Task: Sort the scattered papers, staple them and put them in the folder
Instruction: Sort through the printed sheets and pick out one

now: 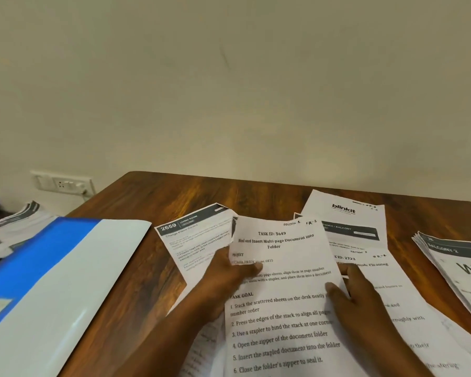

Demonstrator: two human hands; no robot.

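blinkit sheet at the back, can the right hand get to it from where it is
Probably yes: the blinkit sheet lies uncovered on top just beyond the right hand, with nothing between them. That hand first has to release the task 3649 sheet.

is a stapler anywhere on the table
No, the wooden table shows only printed sheets, a blue and white folder and both hands.
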